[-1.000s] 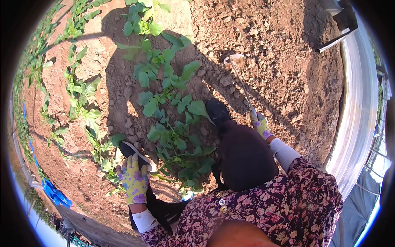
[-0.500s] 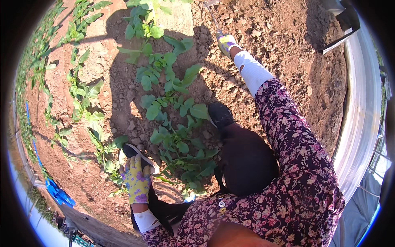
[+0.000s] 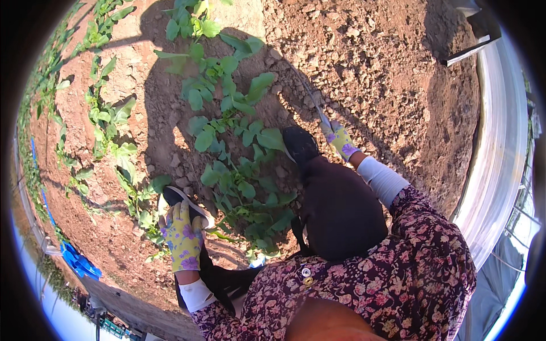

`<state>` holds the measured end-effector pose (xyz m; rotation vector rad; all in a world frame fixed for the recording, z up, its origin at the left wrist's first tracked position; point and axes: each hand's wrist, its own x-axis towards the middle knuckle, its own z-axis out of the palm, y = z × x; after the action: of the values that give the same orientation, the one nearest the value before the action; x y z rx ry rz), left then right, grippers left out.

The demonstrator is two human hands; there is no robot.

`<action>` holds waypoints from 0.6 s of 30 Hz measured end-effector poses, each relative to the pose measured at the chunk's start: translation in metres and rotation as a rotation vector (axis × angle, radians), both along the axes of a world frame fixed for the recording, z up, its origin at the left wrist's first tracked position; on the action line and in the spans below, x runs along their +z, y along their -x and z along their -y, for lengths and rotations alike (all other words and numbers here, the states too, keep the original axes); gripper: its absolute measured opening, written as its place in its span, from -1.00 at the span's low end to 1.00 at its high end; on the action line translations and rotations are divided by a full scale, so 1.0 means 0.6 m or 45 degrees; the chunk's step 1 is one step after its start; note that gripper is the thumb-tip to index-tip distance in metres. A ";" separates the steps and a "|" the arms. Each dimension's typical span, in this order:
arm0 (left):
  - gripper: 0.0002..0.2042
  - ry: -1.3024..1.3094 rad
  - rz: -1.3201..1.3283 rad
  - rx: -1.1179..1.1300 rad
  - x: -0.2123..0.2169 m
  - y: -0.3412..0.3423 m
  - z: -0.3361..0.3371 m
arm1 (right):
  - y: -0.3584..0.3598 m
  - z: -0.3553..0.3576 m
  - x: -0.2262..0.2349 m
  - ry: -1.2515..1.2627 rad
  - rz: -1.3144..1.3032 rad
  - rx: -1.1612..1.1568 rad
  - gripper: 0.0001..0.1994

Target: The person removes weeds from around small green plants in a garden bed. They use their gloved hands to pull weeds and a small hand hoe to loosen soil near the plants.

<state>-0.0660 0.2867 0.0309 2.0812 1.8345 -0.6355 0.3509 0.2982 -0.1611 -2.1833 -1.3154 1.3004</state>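
Observation:
My right hand (image 3: 342,140), in a yellow glove with purple flowers, is closed round the handle of a long-necked hand hoe (image 3: 311,95). The hoe's thin shaft slants up and left over the loose soil; its far end is hard to make out against the ground. My left hand (image 3: 183,236), gloved alike, lies with fingers stretched beside my left shoe (image 3: 185,203) and holds nothing. Between my feet grows a row of leafy green plants (image 3: 230,153). My right shoe (image 3: 300,143) stands at the right side of that row, just left of the right hand.
More plant rows (image 3: 108,125) run along the left. Broken brown soil (image 3: 375,62) spreads to the right, up to a pale plastic sheet (image 3: 500,142). A dark angular object (image 3: 483,34) stands at the upper right. Some blue material (image 3: 79,261) lies at the far left.
My right hand has drawn the hoe back toward me, from the upper middle to beside my right shoe, and the arm has bent. My left hand stays by the left shoe.

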 end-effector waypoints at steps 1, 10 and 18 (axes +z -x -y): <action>-0.52 0.003 0.004 0.001 -0.001 -0.001 -0.001 | -0.011 0.033 0.008 -0.131 -0.005 0.044 -0.68; -0.52 -0.004 0.005 -0.006 0.007 -0.005 -0.006 | -0.042 0.149 0.067 0.256 0.047 -0.096 -0.64; -0.52 0.017 -0.028 0.009 0.020 -0.005 -0.002 | -0.014 -0.108 0.005 -0.215 -0.095 -0.222 -0.64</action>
<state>-0.0632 0.2877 0.0426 2.0667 1.8436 -0.6699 0.3596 0.3631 -0.1582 -2.0616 -1.1351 1.1499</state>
